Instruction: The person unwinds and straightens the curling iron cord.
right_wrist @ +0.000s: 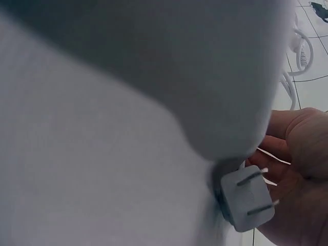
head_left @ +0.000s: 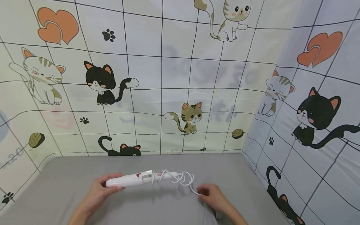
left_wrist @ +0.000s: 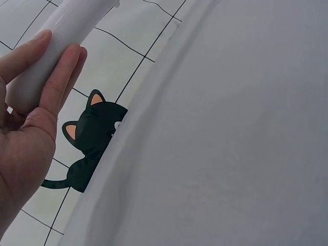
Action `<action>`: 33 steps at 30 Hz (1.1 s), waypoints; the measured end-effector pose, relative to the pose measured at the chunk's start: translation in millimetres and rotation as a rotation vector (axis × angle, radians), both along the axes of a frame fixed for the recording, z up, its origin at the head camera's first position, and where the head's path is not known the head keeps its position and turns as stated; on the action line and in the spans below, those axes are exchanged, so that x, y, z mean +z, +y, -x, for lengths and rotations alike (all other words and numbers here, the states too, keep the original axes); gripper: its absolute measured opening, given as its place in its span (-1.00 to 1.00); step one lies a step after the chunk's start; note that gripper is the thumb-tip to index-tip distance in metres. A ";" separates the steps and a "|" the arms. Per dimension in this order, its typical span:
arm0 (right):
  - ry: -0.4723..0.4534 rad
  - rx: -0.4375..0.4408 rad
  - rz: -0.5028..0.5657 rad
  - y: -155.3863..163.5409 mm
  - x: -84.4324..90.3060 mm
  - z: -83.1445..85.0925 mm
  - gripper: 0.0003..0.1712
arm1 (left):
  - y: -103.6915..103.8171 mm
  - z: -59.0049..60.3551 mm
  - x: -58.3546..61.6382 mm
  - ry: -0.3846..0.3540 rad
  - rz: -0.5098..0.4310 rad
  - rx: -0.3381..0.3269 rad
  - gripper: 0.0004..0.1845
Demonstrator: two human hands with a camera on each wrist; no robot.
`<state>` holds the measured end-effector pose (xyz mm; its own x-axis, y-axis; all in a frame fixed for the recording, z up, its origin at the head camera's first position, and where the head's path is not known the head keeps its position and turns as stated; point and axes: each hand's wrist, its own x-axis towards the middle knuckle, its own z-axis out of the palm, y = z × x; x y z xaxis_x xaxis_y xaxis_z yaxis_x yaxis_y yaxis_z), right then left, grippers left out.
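A white hair styling iron [head_left: 126, 180] is held nearly level above the grey surface. My left hand [head_left: 97, 190] grips its rounded left end, thumb on the near side and fingers on the far side. The left wrist view shows the same grip on the iron [left_wrist: 66, 36]. Loops of white cord [head_left: 184, 178] wind round its right part. With thumb and fingers, my right hand [head_left: 213, 197] pinches the cord just right of those loops. Below that hand, in the right wrist view, hangs a two-pin plug [right_wrist: 248, 197]. The iron's far side is hidden.
Grey cloth [head_left: 157, 206] covers the surface beneath the hands. Behind it rises a white grid-patterned curtain [head_left: 146, 72] printed with cats, hearts and paws. The same curtain also stands along the left and right sides. A pale blurred shape fills the top of the right wrist view.
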<state>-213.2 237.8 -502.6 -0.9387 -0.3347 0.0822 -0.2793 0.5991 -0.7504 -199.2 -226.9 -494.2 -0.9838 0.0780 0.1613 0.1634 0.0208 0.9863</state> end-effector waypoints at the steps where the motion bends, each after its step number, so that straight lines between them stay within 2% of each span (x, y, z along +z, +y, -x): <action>1: -0.001 0.003 -0.006 0.1 0.5 -0.6 -0.74 | 0.1 0.1 0.2 -0.002 -0.002 0.001 -0.46; 9: 0.004 0.064 -0.015 3.0 -1.2 -3.9 -0.76 | 1.7 1.0 2.1 -0.013 0.030 0.018 -0.44; 18: 0.013 0.091 -0.016 11.9 -3.1 -5.7 -0.82 | -2.9 1.2 0.5 -0.005 -0.022 0.008 -0.47; 25: 0.008 -0.011 -0.008 34.5 0.8 -6.5 -0.82 | -8.1 0.0 -1.4 0.011 -0.074 -0.013 -0.53; 33: 0.104 -0.061 0.046 62.0 0.1 -3.6 -0.80 | -12.2 0.3 -1.3 0.038 -0.122 -0.039 -0.57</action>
